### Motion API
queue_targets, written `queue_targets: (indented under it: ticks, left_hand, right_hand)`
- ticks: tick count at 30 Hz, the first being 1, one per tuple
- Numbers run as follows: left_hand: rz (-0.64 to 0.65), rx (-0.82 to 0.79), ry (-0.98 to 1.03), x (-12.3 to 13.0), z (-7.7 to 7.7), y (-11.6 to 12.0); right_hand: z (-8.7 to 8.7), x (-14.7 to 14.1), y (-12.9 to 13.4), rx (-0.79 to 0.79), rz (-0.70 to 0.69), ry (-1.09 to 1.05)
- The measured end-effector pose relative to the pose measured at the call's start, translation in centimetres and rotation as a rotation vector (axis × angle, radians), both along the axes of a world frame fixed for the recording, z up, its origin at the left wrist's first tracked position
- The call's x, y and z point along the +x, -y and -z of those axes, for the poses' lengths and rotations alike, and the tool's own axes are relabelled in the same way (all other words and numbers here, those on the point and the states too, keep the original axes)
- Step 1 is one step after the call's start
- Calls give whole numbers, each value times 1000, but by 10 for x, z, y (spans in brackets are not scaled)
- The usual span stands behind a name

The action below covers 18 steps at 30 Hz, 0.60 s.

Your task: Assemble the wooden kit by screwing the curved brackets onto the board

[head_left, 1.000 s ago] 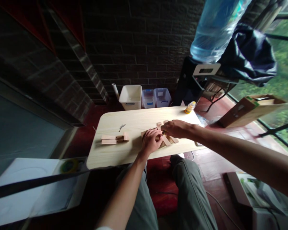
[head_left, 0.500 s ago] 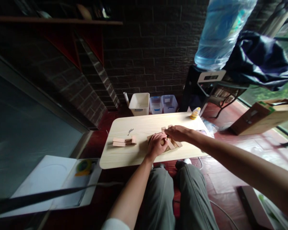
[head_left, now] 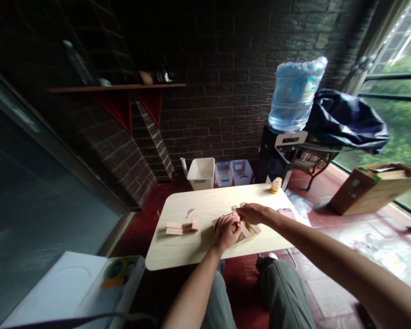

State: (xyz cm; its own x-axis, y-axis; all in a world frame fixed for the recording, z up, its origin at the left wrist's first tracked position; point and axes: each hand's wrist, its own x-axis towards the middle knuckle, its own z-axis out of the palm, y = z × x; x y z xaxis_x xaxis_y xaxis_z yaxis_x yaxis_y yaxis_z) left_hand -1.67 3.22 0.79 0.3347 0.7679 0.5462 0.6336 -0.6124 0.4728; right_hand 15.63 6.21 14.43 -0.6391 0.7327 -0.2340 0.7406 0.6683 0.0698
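Both hands meet over a cluster of wooden blocks that lies on the near right part of the surface. The left hand rests on the near left side of the cluster, its fingers curled over the wood and pressing it down. The right hand comes from the right and sits on the far side of the cluster; its fingers are drawn together at a block on the top, but it is too small to tell if they really pinch it. The two hands almost touch, and the cluster is directly under and between them, so neither hand is clearly nearer.

The blocks that show beside the right hand are thin and long. Their long axis runs diagonally, from far left to near right, and the free ends point to the near right edge of the surface.

A second, smaller stack of blocks lies well apart to the left, with its long axis going left to right. A yellow bottle stands at the far right corner, and a phone lies just right of the right wrist.
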Motion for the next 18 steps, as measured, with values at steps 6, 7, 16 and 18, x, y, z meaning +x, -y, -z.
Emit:
queue_targets:
  ticks: [6,7,16,18]
  left_hand:
    - [-1,11,-43,-1,-10,6]
    - [-14,22,-42,-1,-10,6]
    - [-46,64,-24,-1,-13,8]
    - [-44,54,-30,0,-14,8]
  right_hand:
    - [0,-8,0,21,5,20]
    - [0,-9,-1,24,1,23]
    - [-4,-13,-12,3,-18,19]
    - [-4,-12,-14,-14,-13,13]
